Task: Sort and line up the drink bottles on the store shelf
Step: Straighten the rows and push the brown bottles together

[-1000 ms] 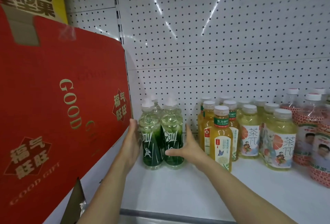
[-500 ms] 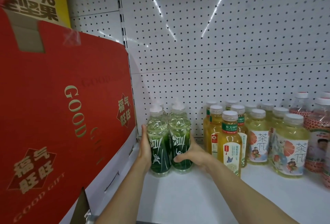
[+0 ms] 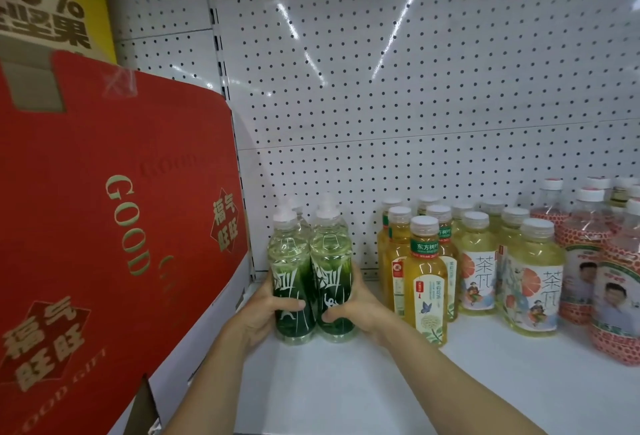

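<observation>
Two green-labelled drink bottles stand side by side on the white shelf, with more of the same kind half hidden behind them. My left hand wraps the left green bottle low on its label. My right hand grips the right green bottle the same way. To their right stand yellow tea bottles, then pale grapefruit tea bottles, then red-labelled bottles at the far right.
A large red gift carton leans at the left, right beside the green bottles. A white pegboard wall closes the back. A gap of bare shelf separates the green bottles from the yellow ones.
Both hands went from resting flat against the outer sides of the green bottles to curling their fingers around the fronts. The camera moved closer.
</observation>
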Action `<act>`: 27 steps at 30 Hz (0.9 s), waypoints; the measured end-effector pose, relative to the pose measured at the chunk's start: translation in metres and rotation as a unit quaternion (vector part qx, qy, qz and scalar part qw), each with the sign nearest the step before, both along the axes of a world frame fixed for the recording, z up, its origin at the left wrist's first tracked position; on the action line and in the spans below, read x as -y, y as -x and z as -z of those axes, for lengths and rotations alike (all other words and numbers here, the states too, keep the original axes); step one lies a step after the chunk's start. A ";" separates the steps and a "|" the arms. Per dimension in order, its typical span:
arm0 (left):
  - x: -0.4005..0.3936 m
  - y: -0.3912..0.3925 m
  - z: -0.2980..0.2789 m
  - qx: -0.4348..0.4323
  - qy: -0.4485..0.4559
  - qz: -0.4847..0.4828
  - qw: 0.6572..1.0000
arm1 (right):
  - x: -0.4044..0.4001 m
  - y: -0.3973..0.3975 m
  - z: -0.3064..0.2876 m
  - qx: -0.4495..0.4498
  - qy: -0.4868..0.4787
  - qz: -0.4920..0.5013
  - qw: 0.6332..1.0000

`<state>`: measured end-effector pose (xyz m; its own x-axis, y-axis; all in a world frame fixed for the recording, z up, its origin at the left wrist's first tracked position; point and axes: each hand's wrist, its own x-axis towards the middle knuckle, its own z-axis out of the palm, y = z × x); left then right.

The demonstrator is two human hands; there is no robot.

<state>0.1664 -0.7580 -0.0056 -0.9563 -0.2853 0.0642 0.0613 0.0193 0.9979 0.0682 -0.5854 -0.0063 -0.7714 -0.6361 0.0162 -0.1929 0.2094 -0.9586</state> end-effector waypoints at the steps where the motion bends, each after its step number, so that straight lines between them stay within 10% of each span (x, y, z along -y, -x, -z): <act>1: 0.003 0.001 0.001 0.001 0.003 -0.001 1.000 | 0.000 -0.002 0.001 -0.002 0.003 0.003 1.000; 9: -0.016 -0.012 -0.020 -0.088 0.011 -0.145 0.985 | -0.020 -0.045 -0.006 -0.190 -0.028 0.087 0.978; 13: -0.080 -0.027 -0.046 -0.257 0.119 -0.391 0.876 | -0.068 -0.069 -0.007 -0.401 -0.072 0.092 0.909; 17: -0.149 -0.015 -0.047 -0.302 0.339 -0.381 0.805 | -0.124 -0.060 -0.001 -0.553 -0.057 0.111 0.824; 21: -0.200 0.020 -0.033 -0.176 0.424 -0.242 0.855 | -0.174 -0.029 0.001 -0.608 -0.060 0.161 0.775; 27: -0.219 0.063 -0.001 0.003 0.337 -0.179 0.924 | -0.200 0.008 0.013 -0.531 -0.196 0.161 0.809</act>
